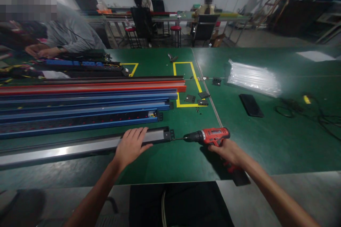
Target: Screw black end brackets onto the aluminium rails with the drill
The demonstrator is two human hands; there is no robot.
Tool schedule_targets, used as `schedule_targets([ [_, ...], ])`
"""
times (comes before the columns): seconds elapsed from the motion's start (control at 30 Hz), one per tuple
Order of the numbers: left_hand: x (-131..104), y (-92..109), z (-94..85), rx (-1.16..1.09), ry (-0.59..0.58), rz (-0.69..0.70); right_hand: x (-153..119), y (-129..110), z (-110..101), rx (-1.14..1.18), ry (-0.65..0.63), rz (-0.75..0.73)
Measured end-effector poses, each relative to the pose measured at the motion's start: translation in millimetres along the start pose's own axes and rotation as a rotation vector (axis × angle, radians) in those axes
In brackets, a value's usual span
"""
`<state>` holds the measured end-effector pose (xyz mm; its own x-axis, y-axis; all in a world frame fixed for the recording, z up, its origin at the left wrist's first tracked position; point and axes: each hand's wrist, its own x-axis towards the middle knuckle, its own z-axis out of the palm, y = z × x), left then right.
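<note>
In the head view, a long black-edged bar (66,149) lies on the green table (186,170) nearest the wearer, a small black end piece (172,134) at its right-hand end. The left hand (133,144) rests over the bar a little short of that end, fingers close together across the top and thumb spread to the side; I cannot tell whether it grips or only presses.

Just right of the bar's end, the right hand (227,150) is closed around the handle of a red-and-black drill (214,135). The drill's thin bit (179,138) points left at the end piece, its tip at or very near it; contact is unclear.

Beyond the bar lie three blue bars (164,105), roughly alongside it, then a red-orange bar (181,88). Past the bar's end and farther back are small black pieces (203,103) around a yellow tape outline (191,106). Well to the bar's right are a flat black object (250,105) and a clear plastic-looking bundle (253,78). Beyond the bar at far left, a co-worker's hands (49,52) are close together over wiring.
</note>
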<state>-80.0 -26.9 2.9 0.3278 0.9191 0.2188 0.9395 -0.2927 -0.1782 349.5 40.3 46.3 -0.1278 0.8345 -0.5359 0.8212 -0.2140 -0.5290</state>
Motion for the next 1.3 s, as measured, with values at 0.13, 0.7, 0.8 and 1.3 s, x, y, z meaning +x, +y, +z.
schedule_targets([
  [0.13,0.1,-0.1,-0.4,-0.010,-0.006,-0.007,0.9,0.4,-1.0,-0.017,0.007,-0.008],
  [0.7,0.8,-0.2,-0.7,-0.037,0.003,-0.005,-2.3,-4.1,-1.9,0.047,-0.025,0.057],
  [0.8,0.8,0.5,-0.9,-0.048,0.008,-0.009,-0.9,-2.2,-1.7,0.036,-0.022,0.042],
  [1.3,0.7,0.6,-1.3,-0.018,0.010,-0.005,-2.9,-4.5,-2.0,0.034,-0.012,0.072],
])
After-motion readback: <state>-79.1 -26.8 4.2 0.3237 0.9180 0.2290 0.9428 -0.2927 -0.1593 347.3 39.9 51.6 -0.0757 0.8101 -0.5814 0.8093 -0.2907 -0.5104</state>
